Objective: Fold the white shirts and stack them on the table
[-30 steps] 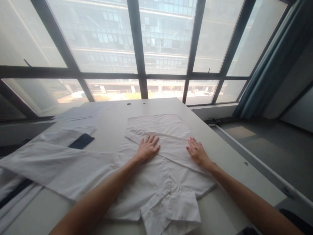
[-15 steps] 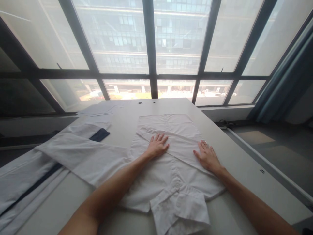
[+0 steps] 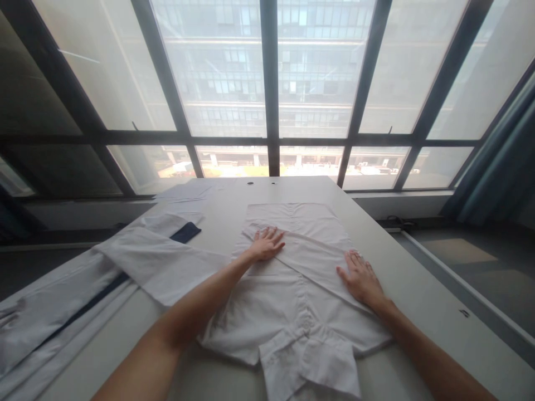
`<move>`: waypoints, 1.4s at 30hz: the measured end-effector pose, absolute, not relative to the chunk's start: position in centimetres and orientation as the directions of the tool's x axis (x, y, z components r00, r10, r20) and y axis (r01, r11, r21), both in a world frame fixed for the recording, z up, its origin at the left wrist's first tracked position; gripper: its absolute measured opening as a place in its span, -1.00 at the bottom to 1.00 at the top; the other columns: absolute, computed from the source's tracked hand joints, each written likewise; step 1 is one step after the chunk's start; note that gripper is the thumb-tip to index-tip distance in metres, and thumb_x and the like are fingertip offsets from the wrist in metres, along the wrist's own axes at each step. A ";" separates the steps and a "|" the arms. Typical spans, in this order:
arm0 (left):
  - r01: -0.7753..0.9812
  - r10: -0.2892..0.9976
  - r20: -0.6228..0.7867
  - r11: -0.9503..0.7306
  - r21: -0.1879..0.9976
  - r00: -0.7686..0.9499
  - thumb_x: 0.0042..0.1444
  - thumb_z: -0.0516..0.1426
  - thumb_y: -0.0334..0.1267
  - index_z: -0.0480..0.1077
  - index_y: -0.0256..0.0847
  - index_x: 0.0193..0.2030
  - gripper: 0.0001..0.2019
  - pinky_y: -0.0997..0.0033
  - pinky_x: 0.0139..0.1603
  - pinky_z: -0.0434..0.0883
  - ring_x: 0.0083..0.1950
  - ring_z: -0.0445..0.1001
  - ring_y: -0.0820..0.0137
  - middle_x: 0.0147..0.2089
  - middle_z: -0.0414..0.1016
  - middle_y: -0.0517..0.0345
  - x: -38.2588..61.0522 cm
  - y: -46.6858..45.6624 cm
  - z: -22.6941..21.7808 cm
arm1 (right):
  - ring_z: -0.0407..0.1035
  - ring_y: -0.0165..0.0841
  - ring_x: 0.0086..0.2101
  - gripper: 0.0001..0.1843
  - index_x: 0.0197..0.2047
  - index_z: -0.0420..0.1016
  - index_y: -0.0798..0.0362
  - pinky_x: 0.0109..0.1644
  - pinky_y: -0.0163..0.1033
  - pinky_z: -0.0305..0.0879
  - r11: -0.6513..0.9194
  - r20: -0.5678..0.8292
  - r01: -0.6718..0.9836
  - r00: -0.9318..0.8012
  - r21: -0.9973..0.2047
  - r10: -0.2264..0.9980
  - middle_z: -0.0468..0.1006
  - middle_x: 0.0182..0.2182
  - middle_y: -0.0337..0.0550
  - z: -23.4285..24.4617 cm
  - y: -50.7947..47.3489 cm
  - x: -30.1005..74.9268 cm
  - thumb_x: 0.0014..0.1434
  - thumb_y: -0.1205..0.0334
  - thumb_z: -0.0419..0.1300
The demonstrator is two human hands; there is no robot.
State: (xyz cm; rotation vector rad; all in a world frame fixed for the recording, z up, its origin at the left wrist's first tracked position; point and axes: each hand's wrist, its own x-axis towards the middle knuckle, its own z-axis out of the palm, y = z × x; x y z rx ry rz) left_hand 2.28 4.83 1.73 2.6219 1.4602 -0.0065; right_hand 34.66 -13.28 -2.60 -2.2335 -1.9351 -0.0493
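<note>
A white shirt (image 3: pixel 267 306) lies flat on the white table, its collar (image 3: pixel 309 362) towards me. One sleeve (image 3: pixel 305 250) crosses the shirt's body diagonally, while the other sleeve (image 3: pixel 175 267) stretches out to the left. My left hand (image 3: pixel 266 243) rests flat on the folded sleeve near its far left end, fingers spread. On the right side of the shirt, my right hand (image 3: pixel 360 278) presses palm down with fingers extended, by the folded edge. Neither hand grasps anything.
White garments with dark navy parts (image 3: pixel 186 232) lie along the table's left side. Thin pale sheets (image 3: pixel 184 191) sit at the back left. The white table (image 3: pixel 418 301) ends at a right edge, beside a window wall and a blue curtain (image 3: pixel 493 161).
The view has shifted, so the scene sits a little farther right and lower. My left hand has slid slightly left along the folded sleeve. My right hand stays in about the same place on the shirt.
</note>
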 end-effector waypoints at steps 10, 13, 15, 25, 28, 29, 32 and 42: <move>0.938 0.936 -0.055 -0.346 0.034 0.348 0.37 -0.22 0.14 -0.07 0.03 0.53 -0.35 -0.26 0.40 -0.03 0.54 -0.13 -0.03 0.57 -0.20 -0.03 -1.3 8.7 2.0 | -0.13 -0.06 0.42 -0.21 0.46 0.08 0.26 0.43 0.14 -0.16 -0.138 0.151 0.980 0.160 -0.145 0.976 0.02 0.45 0.14 -2.6 -13.2 34.5 0.38 -0.12 -0.16; 0.949 0.948 -0.051 -0.314 0.006 0.314 0.34 -0.12 0.07 0.07 -0.11 0.49 -0.36 -0.40 0.35 -0.03 0.53 -0.13 -0.17 0.55 -0.11 -0.19 0.2 8.6 2.8 | -0.16 -0.08 0.43 -0.20 0.47 0.05 0.27 0.44 0.12 -0.19 -0.146 0.138 0.977 0.168 -0.157 0.976 -0.01 0.45 0.14 -2.2 -13.4 34.2 0.38 -0.12 -0.15; 0.948 0.948 -0.005 -0.317 -0.010 0.317 0.34 -0.09 0.01 0.11 -0.24 0.47 -0.36 -0.39 0.38 -0.11 0.54 -0.24 -0.18 0.55 -0.15 -0.25 2.1 8.1 3.1 | -0.17 -0.09 0.43 -0.21 0.48 0.05 0.25 0.44 0.11 -0.20 -0.157 0.130 0.974 0.179 -0.162 0.975 -0.02 0.46 0.12 -1.9 -13.4 34.1 0.38 -0.12 -0.15; 0.771 0.781 0.092 -0.625 0.125 0.618 0.37 -0.20 0.21 0.06 0.01 0.49 -0.35 -0.26 0.43 -0.12 0.54 -0.14 -0.04 0.55 -0.06 -0.03 9.6 2.9 -0.1 | -0.22 -0.10 0.44 -0.22 0.49 0.01 0.22 0.45 0.14 -0.23 -0.164 0.092 0.975 0.179 -0.150 0.979 -0.07 0.47 0.06 -1.6 -13.4 34.1 0.40 -0.12 -0.17; 0.779 0.788 0.081 -0.616 0.120 0.610 0.36 -0.20 0.21 0.03 0.03 0.50 -0.34 -0.27 0.43 -0.13 0.55 -0.18 -0.05 0.56 -0.11 -0.01 9.4 3.0 -0.3 | -0.26 -0.11 0.44 -0.23 0.50 -0.01 0.21 0.45 0.16 -0.28 -0.171 0.083 0.975 0.184 -0.138 0.979 -0.10 0.48 0.04 -1.5 -13.4 34.0 0.40 -0.11 -0.17; 0.781 0.789 0.077 -0.614 0.117 0.609 0.36 -0.20 0.22 0.02 0.03 0.51 -0.34 -0.26 0.44 -0.14 0.55 -0.20 -0.04 0.57 -0.13 0.01 9.4 3.0 -0.3 | -0.26 -0.11 0.44 -0.23 0.50 -0.01 0.21 0.45 0.16 -0.29 -0.177 0.078 0.975 0.189 -0.137 0.979 -0.10 0.48 0.04 -1.5 -13.4 34.0 0.40 -0.11 -0.17; 0.788 0.795 0.064 -0.606 0.109 0.603 0.35 -0.21 0.23 -0.01 0.05 0.51 -0.33 -0.24 0.44 -0.15 0.56 -0.22 -0.03 0.57 -0.16 0.04 9.5 3.1 -0.1 | -0.27 -0.11 0.45 -0.23 0.50 -0.03 0.20 0.45 0.15 -0.27 -0.192 0.063 0.970 0.202 -0.147 0.977 -0.12 0.48 0.05 -1.6 -13.5 34.0 0.40 -0.11 -0.17; 0.782 0.794 0.097 -0.608 0.135 0.601 0.36 -0.19 0.22 0.01 0.06 0.51 -0.35 -0.25 0.44 -0.15 0.55 -0.19 -0.03 0.57 -0.12 0.04 9.6 2.7 -0.3 | 0.36 -0.05 0.18 -0.43 0.16 0.51 0.17 0.29 0.10 0.23 0.031 0.212 0.694 0.177 -0.720 0.961 0.48 0.18 0.19 0.2 -10.0 35.0 0.37 -0.07 -0.02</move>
